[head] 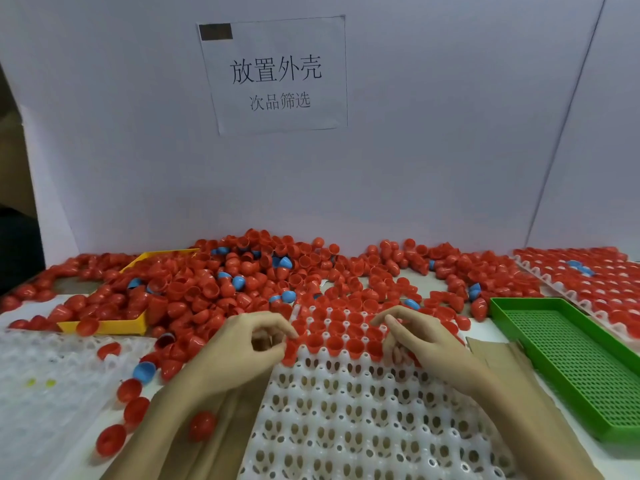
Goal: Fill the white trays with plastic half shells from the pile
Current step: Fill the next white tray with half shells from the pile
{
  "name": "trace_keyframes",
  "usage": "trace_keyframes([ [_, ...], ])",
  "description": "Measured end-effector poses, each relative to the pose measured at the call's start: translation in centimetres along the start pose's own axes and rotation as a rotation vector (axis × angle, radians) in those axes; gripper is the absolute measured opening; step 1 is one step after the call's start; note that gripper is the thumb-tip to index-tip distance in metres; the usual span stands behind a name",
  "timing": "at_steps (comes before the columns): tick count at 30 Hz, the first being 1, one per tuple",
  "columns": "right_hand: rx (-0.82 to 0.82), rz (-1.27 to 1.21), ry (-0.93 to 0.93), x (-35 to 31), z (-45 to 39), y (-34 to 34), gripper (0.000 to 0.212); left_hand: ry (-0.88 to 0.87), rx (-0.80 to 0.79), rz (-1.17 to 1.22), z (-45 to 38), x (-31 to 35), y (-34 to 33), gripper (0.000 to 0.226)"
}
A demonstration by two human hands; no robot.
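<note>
White tray [363, 410]: far rows hold red half shells [341, 332] | left hand [242, 344]: fingers curled, pinching a red shell at tray edge | right hand [426, 337]: fingers curled over filled rows, hold cannot be told | pile [242, 271] behind.

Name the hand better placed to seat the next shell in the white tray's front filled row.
Probably the left hand: its fingers pinch a red shell at the white tray. The right hand seems empty.
</note>
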State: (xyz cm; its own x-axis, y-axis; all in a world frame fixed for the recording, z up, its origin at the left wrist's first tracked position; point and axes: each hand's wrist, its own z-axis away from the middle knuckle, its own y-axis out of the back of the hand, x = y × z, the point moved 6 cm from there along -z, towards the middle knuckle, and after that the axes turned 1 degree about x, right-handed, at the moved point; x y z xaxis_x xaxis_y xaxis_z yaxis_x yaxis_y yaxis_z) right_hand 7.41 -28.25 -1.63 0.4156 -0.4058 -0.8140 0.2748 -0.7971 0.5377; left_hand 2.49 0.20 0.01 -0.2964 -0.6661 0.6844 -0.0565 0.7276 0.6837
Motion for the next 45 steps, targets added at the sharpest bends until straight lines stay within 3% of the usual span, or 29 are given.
trace_keyframes([
  [6,-0.006,-0.100,-0.038,0.0,0.2,0.5,0.037,-0.079,-0.035,-0.250,0.4,-0.1,-1.7,0.018],
  [13,0.010,-0.155,-0.008,-0.5,0.2,0.6,0.037,-0.141,0.016,-0.278,0.5,0.2,-1.1,0.017],
  [18,-0.002,-0.196,-0.006,-0.4,0.1,0.5,0.038,-0.046,0.262,-0.118,-0.7,-0.9,0.0,0.015],
  [22,-0.011,-0.207,-0.002,-0.4,-0.1,0.4,0.039,0.036,0.380,-0.259,-5.1,-3.0,0.8,0.014],
  [26,-0.013,-0.205,-0.005,-0.2,-0.2,0.4,0.042,0.016,0.273,-0.419,-11.2,-3.6,1.5,0.023],
  [29,-0.016,-0.217,-0.008,-0.2,-0.1,0.3,0.044,-0.023,0.054,-0.614,-14.5,-4.0,0.0,0.042],
  [31,-0.010,-0.230,-0.009,-0.2,-0.1,0.4,0.044,-0.028,-0.074,-0.701,-15.9,-4.3,-1.3,0.043],
  [35,-0.017,-0.225,-0.017,-0.1,-0.3,0.4,0.044,0.076,-0.212,-0.816,-17.5,-5.8,-3.5,0.039],
  [38,-0.015,-0.245,-0.017,0.0,-0.3,0.4,0.046,0.176,-0.281,-0.790,-17.5,-7.0,-4.3,0.049],
  [40,-0.014,-0.251,-0.019,0.2,-0.2,0.4,0.047,0.187,-0.227,-0.700,-17.5,-6.9,-4.0,0.047],
  [45,-0.011,-0.244,-0.024,0.2,-0.2,0.4,0.048,0.072,0.174,-0.398,-15.9,-4.4,-0.6,0.034],
])
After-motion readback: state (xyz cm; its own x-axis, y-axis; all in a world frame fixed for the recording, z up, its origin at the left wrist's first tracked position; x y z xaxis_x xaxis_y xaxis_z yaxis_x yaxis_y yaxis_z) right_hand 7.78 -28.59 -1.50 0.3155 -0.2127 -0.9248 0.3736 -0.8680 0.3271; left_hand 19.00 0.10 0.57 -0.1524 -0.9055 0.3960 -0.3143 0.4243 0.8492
